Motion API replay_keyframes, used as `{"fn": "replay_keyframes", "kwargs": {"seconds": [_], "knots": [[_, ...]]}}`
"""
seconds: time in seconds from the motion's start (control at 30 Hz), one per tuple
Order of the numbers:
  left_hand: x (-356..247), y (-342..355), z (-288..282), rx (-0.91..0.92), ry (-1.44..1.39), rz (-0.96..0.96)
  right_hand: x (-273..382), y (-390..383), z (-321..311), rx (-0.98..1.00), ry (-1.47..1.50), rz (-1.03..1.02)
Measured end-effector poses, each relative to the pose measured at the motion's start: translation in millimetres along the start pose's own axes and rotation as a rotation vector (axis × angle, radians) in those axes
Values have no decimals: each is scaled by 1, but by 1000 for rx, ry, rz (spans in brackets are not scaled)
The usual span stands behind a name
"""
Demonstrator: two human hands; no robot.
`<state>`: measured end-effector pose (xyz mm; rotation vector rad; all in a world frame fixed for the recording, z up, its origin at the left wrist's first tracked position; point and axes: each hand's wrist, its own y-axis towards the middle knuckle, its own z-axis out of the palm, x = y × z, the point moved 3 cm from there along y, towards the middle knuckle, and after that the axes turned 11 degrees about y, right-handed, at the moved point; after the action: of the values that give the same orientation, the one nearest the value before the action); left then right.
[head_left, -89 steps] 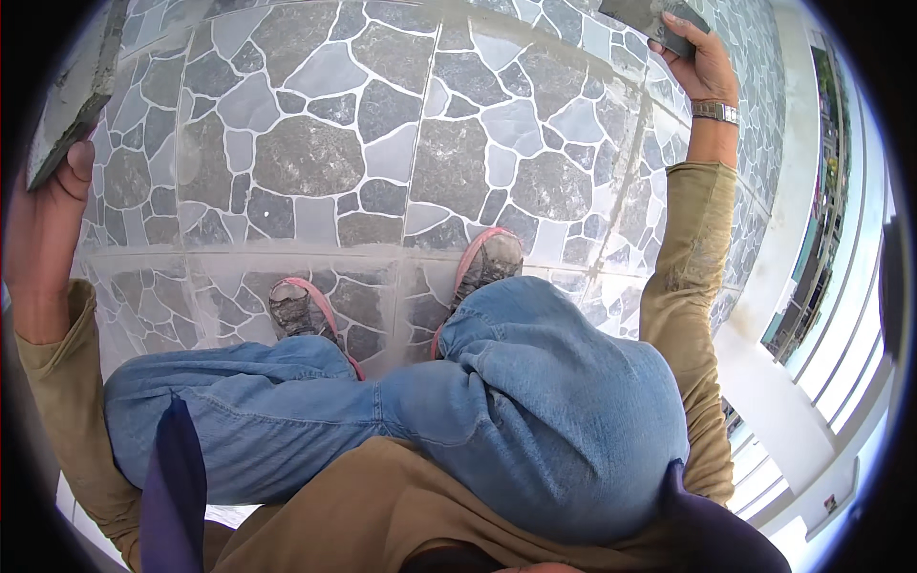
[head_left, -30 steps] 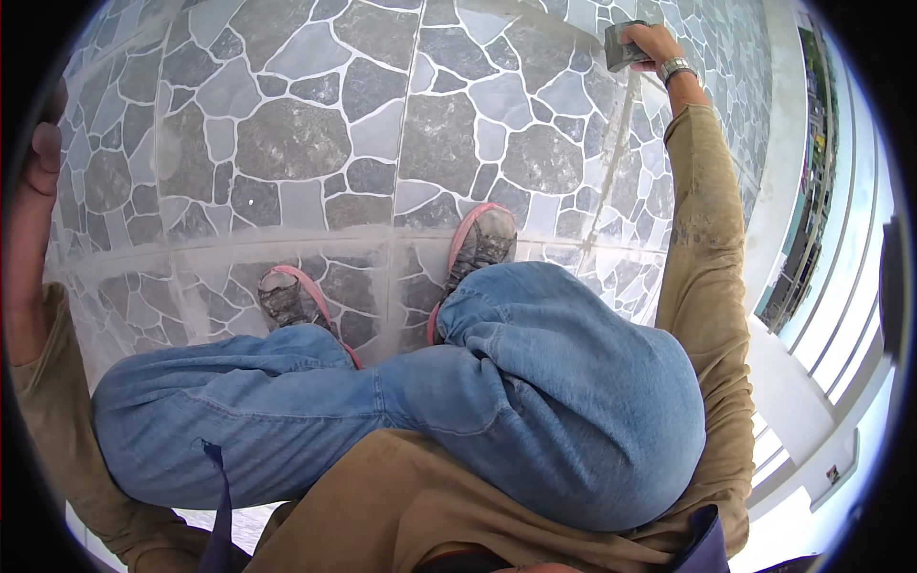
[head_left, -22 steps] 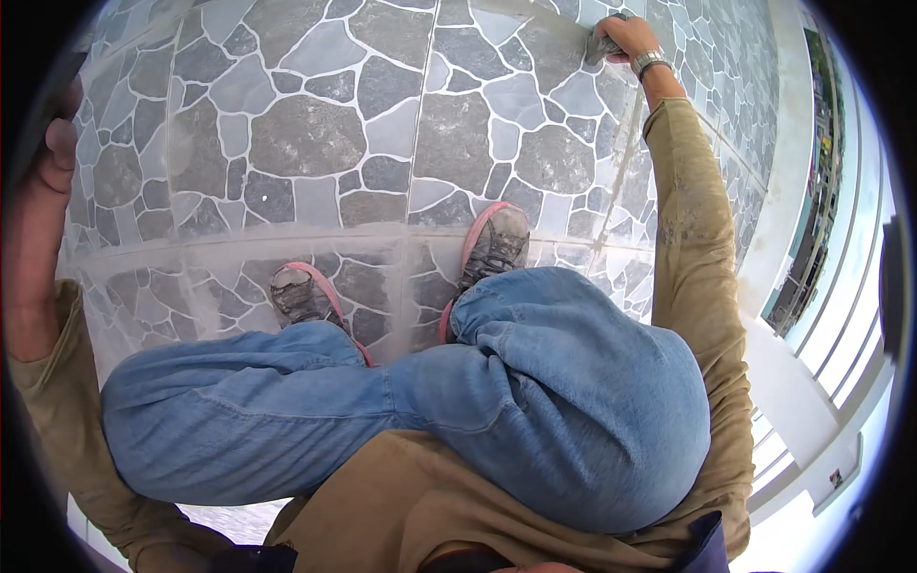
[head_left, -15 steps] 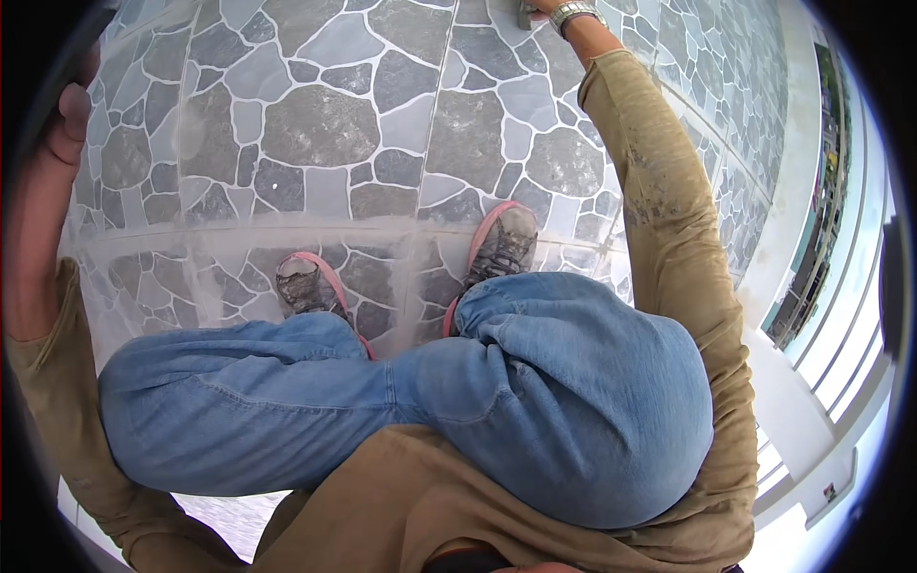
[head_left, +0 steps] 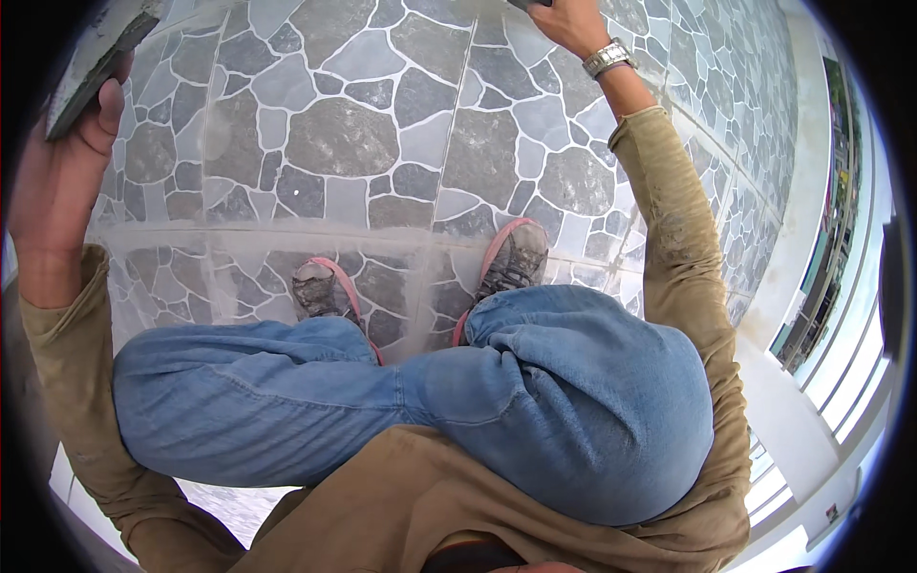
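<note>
Along the right side, a pale curb [head_left: 810, 162], and beyond it a barred railing [head_left: 864, 444]. Through it, bright sky [head_left: 863, 263], with greenery [head_left: 836, 95] toward the far end. Nearer on the right, a broad white panel [head_left: 785, 396]; at the right rim, a dark shape [head_left: 893, 286] too unclear to name.

Board [head_left: 95, 62] at 10 o'clock: grey, matt, rough and crusted on its face. Dark piece [head_left: 531, 3] at 12 o'clock: mostly out of view, material undeterminable. Wristwatch [head_left: 608, 58] at 1 o'clock: metal bracelet, glossy. Sleeve [head_left: 678, 220] toward 2 o'clock: matt brown cloth, creased, soiled. Jeans [head_left: 592, 411], 4 to 8 o'clock: blue denim, matt, wrinkled. Floor [head_left: 344, 138] at 11 o'clock: matt, stone-patterned, with a dusty film toward 9.
</note>
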<state>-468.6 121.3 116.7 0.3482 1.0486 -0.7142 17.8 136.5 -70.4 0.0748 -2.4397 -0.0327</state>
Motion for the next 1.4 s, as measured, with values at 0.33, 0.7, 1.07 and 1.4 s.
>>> {"fn": "replay_keyframes", "kwargs": {"seconds": [0.33, 0.7, 1.07, 1.4], "knots": [[7, 7, -13, -319, 127, -66, -28, -60, 36, -285, -513, -295], [-8, -10, -8, -404, 324, -76, -144, -51, -109, -89, -502, 477], [6, 12, 13, -172, 101, -79, -97, 16, 7, 74, -343, 349], [13, 23, -21, -181, -18, -109, -22, 88, 79, 112, 89, 106]]}}
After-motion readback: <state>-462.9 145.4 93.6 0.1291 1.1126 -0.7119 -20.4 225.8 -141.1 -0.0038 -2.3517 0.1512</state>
